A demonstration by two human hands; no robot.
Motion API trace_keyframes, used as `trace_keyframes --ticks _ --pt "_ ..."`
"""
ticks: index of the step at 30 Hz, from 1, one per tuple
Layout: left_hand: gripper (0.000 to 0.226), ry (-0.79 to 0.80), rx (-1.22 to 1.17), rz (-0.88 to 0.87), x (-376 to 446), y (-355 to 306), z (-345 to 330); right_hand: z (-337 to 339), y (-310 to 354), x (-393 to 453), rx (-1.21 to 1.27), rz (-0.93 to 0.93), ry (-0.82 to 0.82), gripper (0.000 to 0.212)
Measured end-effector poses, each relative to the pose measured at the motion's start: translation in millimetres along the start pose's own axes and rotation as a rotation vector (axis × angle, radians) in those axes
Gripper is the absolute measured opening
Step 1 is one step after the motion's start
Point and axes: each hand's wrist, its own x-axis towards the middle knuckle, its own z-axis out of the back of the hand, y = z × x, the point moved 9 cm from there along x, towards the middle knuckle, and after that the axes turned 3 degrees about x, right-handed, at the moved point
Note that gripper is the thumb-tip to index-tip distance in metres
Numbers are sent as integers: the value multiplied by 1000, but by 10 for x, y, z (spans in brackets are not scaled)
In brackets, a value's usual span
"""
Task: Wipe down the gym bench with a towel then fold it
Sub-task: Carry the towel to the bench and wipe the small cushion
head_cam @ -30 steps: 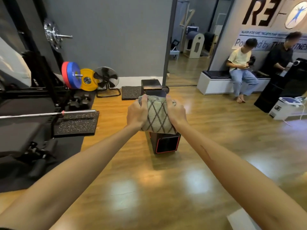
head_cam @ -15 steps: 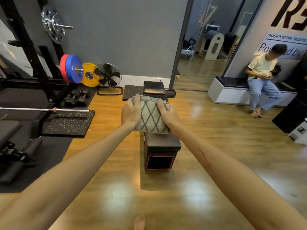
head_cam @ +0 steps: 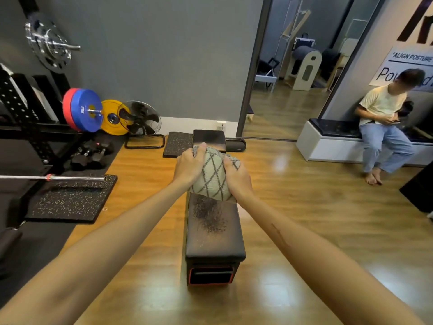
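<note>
Floor fan [head_cam: 140, 118] beside yellow plate [head_cam: 112, 117]; seated person [head_cam: 384, 123] (far right).

1. Even, bright indoor light from above leaves pale glare patches on the glossy wood floor [head_cam: 304, 207].
2. The bench [head_cam: 214, 233] top shows a soft sheen.
3. Wide-angle distortion bends the doorframe [head_cam: 254, 66] and stretches the forearms at the lower edges.
</note>
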Motion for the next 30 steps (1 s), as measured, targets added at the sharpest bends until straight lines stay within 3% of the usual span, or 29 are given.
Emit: trace_keyframes --ticks 4,8,13,18,20,24,27,30 --pt "46 37 -41 46 411 -94 -642 286 -192 744 -22 16 38 51" --pt "40 -71 -28 95 825 -210 -1230 624 -334 1454 -45 61 91 50" --pt "51 -216 -50 181 1218 -271 -1830 1003 -333 2225 -59 134 181 44" --pt "54 -385 -57 222 1546 -473 -2268 1137 -537 2894 -92 59 274 89" --pt "61 -425 -74 236 1771 -511 -2442 1175 -620 3187 -108 32 305 96" --pt "78 -505 -146 290 2332 -498 -2824 1185 -698 3893 -200 59 359 79" --pt "67 -562 -139 272 2798 -586 -3069 1140 -574 4415 -269 167 396 55" --pt "41 -579 -157 173 3279 -762 -3294 1046 -434 5034 -268 164 451 47"
